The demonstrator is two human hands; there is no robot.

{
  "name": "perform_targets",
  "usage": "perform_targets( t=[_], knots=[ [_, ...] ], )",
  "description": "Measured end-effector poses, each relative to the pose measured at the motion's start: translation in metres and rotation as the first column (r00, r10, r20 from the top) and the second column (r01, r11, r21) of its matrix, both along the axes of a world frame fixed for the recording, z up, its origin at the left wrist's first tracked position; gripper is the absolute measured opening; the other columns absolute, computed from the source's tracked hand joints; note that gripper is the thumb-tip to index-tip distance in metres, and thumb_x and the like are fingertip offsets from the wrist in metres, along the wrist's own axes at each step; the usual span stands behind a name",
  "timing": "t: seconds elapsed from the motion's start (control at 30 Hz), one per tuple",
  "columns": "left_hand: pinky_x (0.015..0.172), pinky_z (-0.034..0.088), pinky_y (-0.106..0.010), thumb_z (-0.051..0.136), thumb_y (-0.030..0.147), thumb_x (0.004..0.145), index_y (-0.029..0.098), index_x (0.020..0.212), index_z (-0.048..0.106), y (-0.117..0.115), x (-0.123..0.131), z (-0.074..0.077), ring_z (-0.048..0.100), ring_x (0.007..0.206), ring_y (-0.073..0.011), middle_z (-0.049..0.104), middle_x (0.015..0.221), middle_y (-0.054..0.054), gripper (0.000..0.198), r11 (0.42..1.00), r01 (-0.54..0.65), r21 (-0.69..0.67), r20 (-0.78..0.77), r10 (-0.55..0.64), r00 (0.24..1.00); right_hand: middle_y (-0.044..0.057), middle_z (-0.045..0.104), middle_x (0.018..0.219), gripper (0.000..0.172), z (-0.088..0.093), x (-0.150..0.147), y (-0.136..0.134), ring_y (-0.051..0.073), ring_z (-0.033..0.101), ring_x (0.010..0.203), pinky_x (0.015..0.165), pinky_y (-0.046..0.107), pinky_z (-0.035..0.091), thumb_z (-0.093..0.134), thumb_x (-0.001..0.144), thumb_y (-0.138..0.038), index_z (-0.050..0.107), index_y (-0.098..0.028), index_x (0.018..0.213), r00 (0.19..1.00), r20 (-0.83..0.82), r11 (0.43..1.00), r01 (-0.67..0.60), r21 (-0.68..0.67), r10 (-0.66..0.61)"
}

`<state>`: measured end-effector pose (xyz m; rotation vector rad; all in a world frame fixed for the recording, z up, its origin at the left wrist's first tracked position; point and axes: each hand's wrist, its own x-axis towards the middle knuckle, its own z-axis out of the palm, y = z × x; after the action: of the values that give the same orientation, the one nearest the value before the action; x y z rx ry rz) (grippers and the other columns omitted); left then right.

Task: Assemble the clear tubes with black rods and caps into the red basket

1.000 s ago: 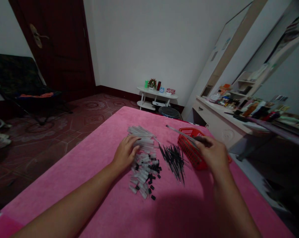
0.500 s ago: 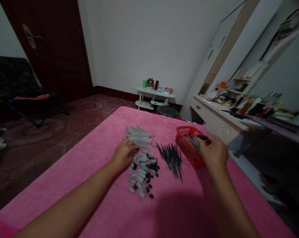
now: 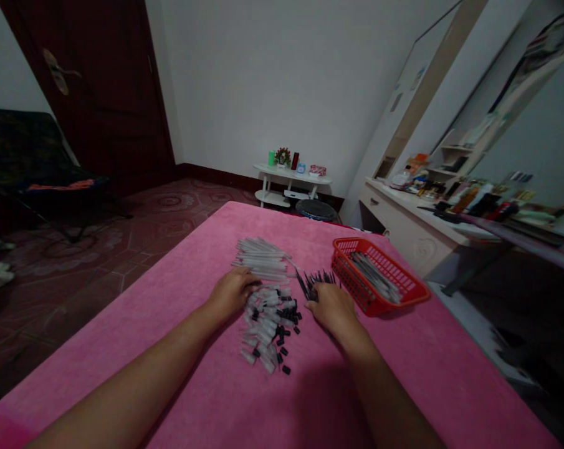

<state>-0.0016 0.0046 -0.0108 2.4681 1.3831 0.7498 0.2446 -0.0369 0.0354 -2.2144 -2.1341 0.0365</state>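
Observation:
My left hand [image 3: 232, 292] rests on a heap of clear plastic pen barrels [image 3: 262, 262] on the pink cloth, fingers curled over the pieces; what they grip is hidden. Small black caps and short clear pieces [image 3: 271, 330] lie scattered below that heap. My right hand [image 3: 331, 305] lies on the pile of thin black refills [image 3: 316, 280], fingers bent down onto them. A red plastic basket [image 3: 406, 293] stands to the right with several assembled pens [image 3: 375, 274] inside.
The pink-covered table [image 3: 310, 399] fills the foreground. A white dresser [image 3: 403, 231] crowded with bottles stands at the right, a small white shelf [image 3: 293, 181] by the far wall, a dark chair [image 3: 33, 168] and a door [image 3: 99, 87] at the left.
My right hand has left the red basket, where a pen was dropped, and moved left onto the black refills. My left hand stays on the barrel heap.

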Motion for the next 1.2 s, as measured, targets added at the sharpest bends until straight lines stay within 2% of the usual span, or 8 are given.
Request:
perform_targets(
  t=[0.27,0.6,0.87,1.0,1.07,1.1,1.13,1.2],
  knots=[
    [0.078,0.045,-0.032,0.049,0.011,0.082,0.019,0.098,0.071,0.001,0.002,-0.004,0.057,0.088,-0.0223,0.063,0.091,-0.011,0.028,1.000,-0.015,0.000,-0.044,0.015,0.999,0.017,0.071,0.088,0.018,-0.001,-0.009,-0.004,0.028,0.068,0.085,0.069,0.033,0.048,0.060,0.079,-0.028,0.070,-0.015,0.084,0.997,0.079,0.999,-0.013,0.038,0.010],
    [0.081,0.044,-0.033,0.052,0.012,0.079,0.016,0.090,0.066,-0.006,0.002,-0.001,0.057,0.090,-0.0221,0.063,0.091,-0.010,0.018,0.995,-0.092,0.031,-0.028,0.092,0.995,0.020,0.071,0.087,0.020,0.007,-0.013,-0.007,0.031,0.068,0.084,0.068,0.035,0.048,0.055,0.074,-0.019,0.072,-0.013,0.083,0.999,0.047,0.999,-0.001,-0.037,0.003],
    [0.079,0.044,-0.032,0.050,0.009,0.080,0.017,0.094,0.069,-0.001,-0.004,0.000,0.057,0.089,-0.0218,0.064,0.090,-0.010,0.025,0.999,-0.044,0.009,-0.006,0.044,0.999,0.010,0.071,0.086,0.020,0.019,0.009,-0.004,0.023,0.066,0.084,0.061,0.026,0.037,0.053,0.069,-0.016,0.070,-0.020,0.080,0.996,-0.067,0.993,-0.065,-0.097,0.059],
    [0.081,0.043,-0.033,0.053,0.009,0.077,0.018,0.084,0.069,0.004,-0.007,0.000,0.056,0.088,-0.0219,0.063,0.087,-0.009,0.019,0.999,-0.034,-0.010,0.166,0.035,0.985,0.007,0.070,0.078,0.017,0.026,0.019,-0.001,0.019,0.063,0.077,0.058,0.024,0.033,0.054,0.068,-0.013,0.068,-0.019,0.075,0.988,-0.135,0.990,-0.095,-0.102,0.081],
    [0.081,0.044,-0.034,0.057,0.011,0.075,0.017,0.081,0.067,0.004,-0.004,0.000,0.057,0.086,-0.0210,0.063,0.085,-0.007,0.013,0.997,-0.050,-0.064,0.371,0.070,0.926,0.006,0.068,0.073,0.013,0.028,0.019,0.001,0.017,0.062,0.072,0.057,0.024,0.033,0.054,0.069,-0.013,0.066,-0.017,0.071,0.971,-0.214,0.991,-0.124,-0.054,0.110],
    [0.081,0.045,-0.034,0.059,0.013,0.075,0.017,0.081,0.066,0.003,-0.001,0.001,0.058,0.084,-0.0203,0.064,0.084,-0.006,0.010,0.992,-0.043,-0.115,0.507,0.096,0.857,0.005,0.068,0.072,0.012,0.028,0.017,0.002,0.016,0.061,0.070,0.057,0.023,0.034,0.054,0.069,-0.014,0.065,-0.016,0.070,0.952,-0.273,0.989,-0.149,-0.025,0.137],
    [0.080,0.047,-0.034,0.062,0.015,0.074,0.016,0.081,0.064,0.001,0.003,0.001,0.059,0.081,-0.0193,0.064,0.083,-0.005,0.008,0.985,-0.023,-0.173,0.645,0.131,0.753,0.005,0.067,0.070,0.011,0.028,0.015,0.001,0.016,0.060,0.068,0.056,0.022,0.034,0.054,0.069,-0.014,0.065,-0.016,0.069,0.924,-0.343,0.984,-0.181,-0.004,0.168],
    [0.077,0.051,-0.035,0.065,0.022,0.074,0.016,0.087,0.062,-0.002,0.010,0.003,0.062,0.078,-0.0179,0.066,0.085,-0.004,0.014,0.943,0.149,-0.297,0.890,0.217,0.400,0.004,0.065,0.066,0.010,0.025,0.006,0.000,0.014,0.059,0.062,0.053,0.021,0.036,0.053,0.070,-0.014,0.063,-0.015,0.070,0.837,-0.503,0.968,-0.251,-0.002,0.216]
  ],
)
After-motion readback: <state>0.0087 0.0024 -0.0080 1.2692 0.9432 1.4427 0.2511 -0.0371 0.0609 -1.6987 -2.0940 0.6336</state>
